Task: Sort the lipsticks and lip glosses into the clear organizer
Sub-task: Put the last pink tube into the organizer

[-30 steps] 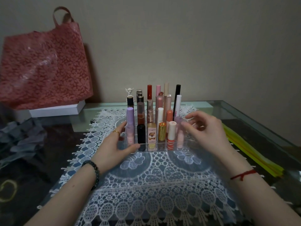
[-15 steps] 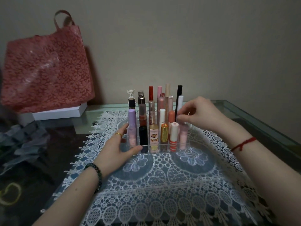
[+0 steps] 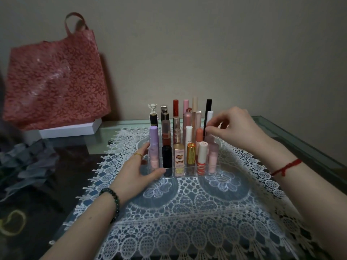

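Observation:
The clear organizer (image 3: 181, 175) stands on a white lace mat (image 3: 187, 212), with several upright lipsticks and lip glosses in stepped rows. My left hand (image 3: 137, 171) rests against its front left corner, thumb along the front wall and fingers along the left side beside a lilac tube (image 3: 154, 139). My right hand (image 3: 232, 126) hovers over the right column. Its thumb and forefinger pinch the top of a pale mauve gloss tube (image 3: 210, 141) standing in the second row behind a frosted pink tube (image 3: 213, 158).
A red patterned tote bag (image 3: 56, 81) leans on the wall at back left, on a white box (image 3: 69, 129). Crumpled grey cloth (image 3: 28, 162) lies at the left. The glass table's edge (image 3: 304, 141) runs along the right.
My right hand has gone from the organizer's front right side up and back to the right column and now pinches a tube top. My left hand has stayed at the front left corner.

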Tool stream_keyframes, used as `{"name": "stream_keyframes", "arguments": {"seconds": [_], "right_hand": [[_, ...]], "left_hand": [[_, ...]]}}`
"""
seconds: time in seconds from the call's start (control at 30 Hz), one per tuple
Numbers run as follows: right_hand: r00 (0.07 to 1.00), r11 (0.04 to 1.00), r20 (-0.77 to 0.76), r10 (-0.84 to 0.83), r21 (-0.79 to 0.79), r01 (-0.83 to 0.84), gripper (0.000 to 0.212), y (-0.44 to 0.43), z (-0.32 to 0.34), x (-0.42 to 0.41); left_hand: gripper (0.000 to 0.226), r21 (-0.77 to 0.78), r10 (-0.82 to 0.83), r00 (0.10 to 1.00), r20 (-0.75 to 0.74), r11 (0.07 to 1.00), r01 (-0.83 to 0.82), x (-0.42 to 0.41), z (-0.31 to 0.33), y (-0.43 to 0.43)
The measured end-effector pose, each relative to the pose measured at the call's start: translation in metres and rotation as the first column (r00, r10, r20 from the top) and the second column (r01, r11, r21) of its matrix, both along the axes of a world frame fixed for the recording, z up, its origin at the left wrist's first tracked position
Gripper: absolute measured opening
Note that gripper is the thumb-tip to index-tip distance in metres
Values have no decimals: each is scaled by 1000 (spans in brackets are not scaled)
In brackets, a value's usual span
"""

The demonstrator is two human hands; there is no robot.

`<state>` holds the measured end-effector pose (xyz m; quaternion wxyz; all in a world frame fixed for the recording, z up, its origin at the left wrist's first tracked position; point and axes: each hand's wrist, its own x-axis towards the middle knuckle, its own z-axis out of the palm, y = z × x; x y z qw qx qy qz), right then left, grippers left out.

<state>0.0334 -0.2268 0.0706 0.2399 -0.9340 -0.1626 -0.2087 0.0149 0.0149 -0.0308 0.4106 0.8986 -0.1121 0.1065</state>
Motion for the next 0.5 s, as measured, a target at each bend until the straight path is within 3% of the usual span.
{"name": "stream_keyframes", "arguments": {"seconds": [0.23,0.5], "right_hand": [[991,971,-36,128,-200,-133,13,7,-3,-21],[990,972,-75,118,-194,-130,11,9,-12,-19]], "left_hand": [[97,6,3,1000,14,1000,-3,0,-1,0],[100,12,0,1000,16,1000,0,1,-2,1]]}}
